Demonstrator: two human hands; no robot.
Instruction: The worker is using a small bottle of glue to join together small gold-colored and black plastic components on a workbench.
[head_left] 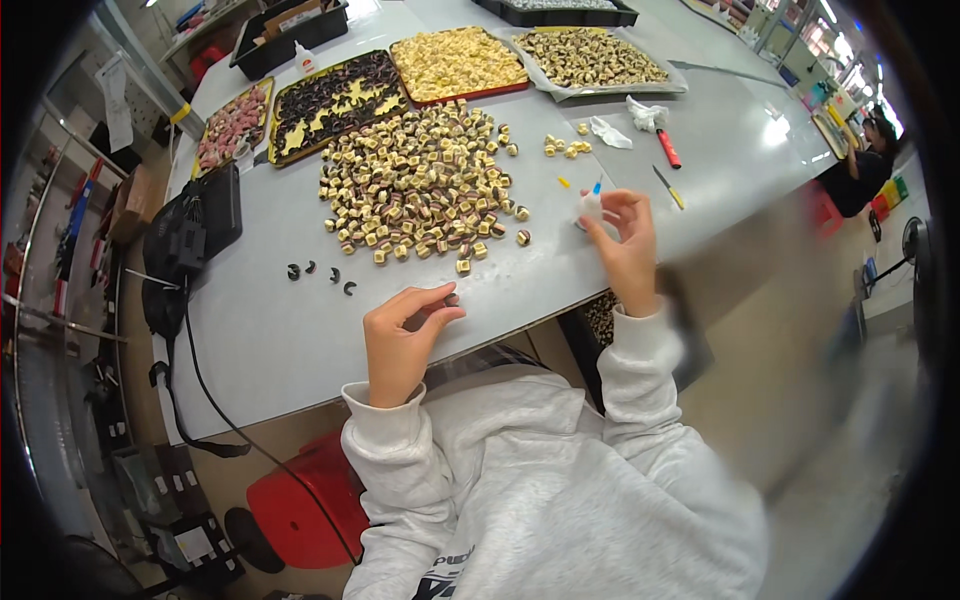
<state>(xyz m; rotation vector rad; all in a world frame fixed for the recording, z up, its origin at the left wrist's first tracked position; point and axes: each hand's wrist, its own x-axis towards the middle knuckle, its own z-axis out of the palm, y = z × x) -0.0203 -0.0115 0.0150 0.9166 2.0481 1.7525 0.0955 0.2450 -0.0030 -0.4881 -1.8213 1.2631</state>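
Near the table's front edge, my left hand (pixel 400 340) pinches a small dark piece (pixel 452 299) between thumb and fingertips. My right hand (pixel 628 245), raised farther right, is closed around a small white glue bottle (pixel 591 208) with a blue needle tip pointing up. Fingers cover part of the bottle. Beyond my hands spreads a big heap of small cream-and-dark blocks (pixel 415 180), some with pinkish sides. Several curved black pieces (pixel 335 275) lie loose to the left of my left hand.
Trays of pink pieces (pixel 232 128), black pieces (pixel 320 108), cream pieces (pixel 455 62) and dark-and-cream pieces (pixel 590 60) line the far side. A yellow-handled knife (pixel 669 188), red tube (pixel 668 150) and crumpled tissue (pixel 612 133) lie right. A black device (pixel 190 240) with cables stands left.
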